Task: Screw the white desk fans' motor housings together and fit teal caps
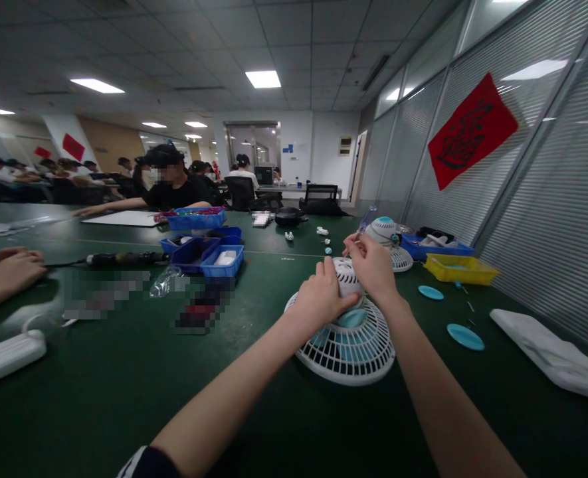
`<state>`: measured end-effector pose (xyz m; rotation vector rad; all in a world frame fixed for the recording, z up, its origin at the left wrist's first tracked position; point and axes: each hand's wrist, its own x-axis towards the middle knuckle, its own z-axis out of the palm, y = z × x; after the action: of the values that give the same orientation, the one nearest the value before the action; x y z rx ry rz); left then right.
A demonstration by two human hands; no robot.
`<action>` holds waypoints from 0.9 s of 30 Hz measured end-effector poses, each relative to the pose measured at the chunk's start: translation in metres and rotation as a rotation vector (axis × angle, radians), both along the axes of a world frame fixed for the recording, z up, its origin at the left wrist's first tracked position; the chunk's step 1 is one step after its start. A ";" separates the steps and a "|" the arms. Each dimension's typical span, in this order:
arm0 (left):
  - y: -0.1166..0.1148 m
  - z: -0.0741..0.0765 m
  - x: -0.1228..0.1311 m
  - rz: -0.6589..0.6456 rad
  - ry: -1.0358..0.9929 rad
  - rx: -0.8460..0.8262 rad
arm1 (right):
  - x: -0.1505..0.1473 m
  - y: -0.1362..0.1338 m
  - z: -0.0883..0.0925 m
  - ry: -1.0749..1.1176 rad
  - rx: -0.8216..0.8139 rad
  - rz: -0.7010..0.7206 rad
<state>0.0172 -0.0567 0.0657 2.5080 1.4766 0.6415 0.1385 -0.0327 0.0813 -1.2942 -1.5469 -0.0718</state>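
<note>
A white electric fan (346,368) lies grille-down on the green table, its light blue blades showing through the bars. My left hand (318,292) is closed around the fan's slotted white motor housing (344,271). Over the top of that housing, my right hand (372,265) has its thumb and fingers pinched together. Whatever sits in that pinch is too small to make out. A clear purplish piece (367,218) shows just beyond the right fingers; I cannot tell whether they touch it. Behind my right hand stands a second white fan (384,229) with a light blue top.
Light blue discs (466,336) and small screw-like parts lie to the right, near a yellow tray (460,271) and a blue tray (436,249). Blue bins (224,269) and an electric screwdriver (127,259) are left. Another person's hands (17,269) rest at far left.
</note>
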 end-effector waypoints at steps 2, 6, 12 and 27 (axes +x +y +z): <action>-0.001 0.001 0.000 0.000 0.007 -0.006 | 0.000 0.000 0.000 0.005 -0.005 0.009; -0.001 0.000 -0.001 -0.002 0.011 0.004 | 0.001 0.000 0.000 -0.004 -0.005 -0.006; 0.001 -0.001 0.000 0.006 -0.009 0.007 | 0.001 0.000 0.000 -0.020 0.000 0.000; 0.001 -0.001 -0.001 -0.006 0.011 0.026 | 0.002 0.000 0.000 -0.041 -0.017 -0.011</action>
<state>0.0160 -0.0558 0.0651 2.5383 1.4738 0.6519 0.1407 -0.0328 0.0816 -1.3221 -1.5785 -0.0926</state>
